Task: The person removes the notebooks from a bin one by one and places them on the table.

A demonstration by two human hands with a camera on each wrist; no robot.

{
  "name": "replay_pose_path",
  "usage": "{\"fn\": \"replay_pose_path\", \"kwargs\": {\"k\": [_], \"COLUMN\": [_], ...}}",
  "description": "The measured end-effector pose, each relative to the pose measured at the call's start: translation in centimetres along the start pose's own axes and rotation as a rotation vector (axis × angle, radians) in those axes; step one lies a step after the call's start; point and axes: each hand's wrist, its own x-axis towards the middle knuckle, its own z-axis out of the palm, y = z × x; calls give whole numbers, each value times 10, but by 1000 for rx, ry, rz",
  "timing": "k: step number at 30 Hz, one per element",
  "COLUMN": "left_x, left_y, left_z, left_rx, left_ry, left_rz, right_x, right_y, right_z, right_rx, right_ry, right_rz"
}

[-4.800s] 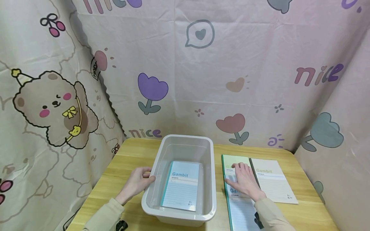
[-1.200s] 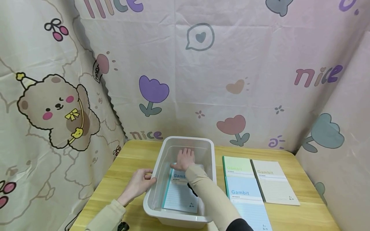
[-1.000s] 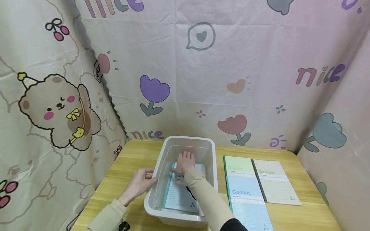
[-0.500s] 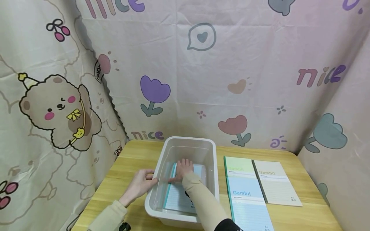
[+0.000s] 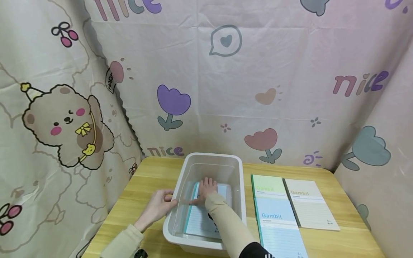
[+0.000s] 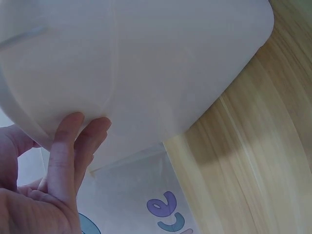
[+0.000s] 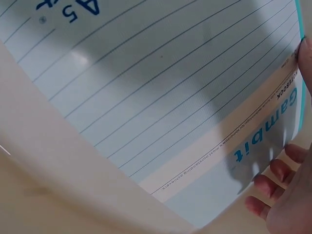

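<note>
My left hand (image 5: 157, 206) pinches the left rim of a white plastic bin (image 5: 242, 179), its thumb inside and fingers along the outer wall. A light-blue Gambit A5 notebook (image 5: 197, 224) with a teal spine lies on the bin's floor. Inside the bin, my right hand (image 5: 206, 190) reaches over the notebook's far end, thumb spread toward the spine. In the right wrist view its fingertips (image 7: 263, 184) are at the top edge and the thumb (image 7: 306, 61) is at the spine. The hand hides part of the cover in the head view.
Right of the bin, another blue notebook (image 5: 280, 229) lies below a green notebook (image 5: 267, 183), which it partly overlaps. A beige notebook (image 5: 309, 204) with a dark spine lies beside them. The wooden table (image 5: 155, 175) meets a patterned cloth backdrop (image 5: 226, 89) behind.
My right hand has gone from the table's green and blue notebooks into the bin, then drawn slightly nearer over the notebook there. The left hand has stayed on the rim.
</note>
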Motion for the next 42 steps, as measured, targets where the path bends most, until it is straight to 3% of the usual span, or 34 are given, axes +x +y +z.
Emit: {"fn": "replay_pose_path", "kwargs": {"k": [13,26,42], "left_x": [-1,-1,0], "left_y": [-1,1,-2], "left_z": [-1,1,2], "left_rx": [-3,-1,-9], "left_ry": [-9,5,-3], "left_rz": [22,4,15], "right_x": [2,2,-4], "right_y": [-1,2,-3], "right_z": [2,-3,-14], "right_rx": [-21,20,29], "right_ry": [27,-27,27], "right_rz": [10,50,61]}}
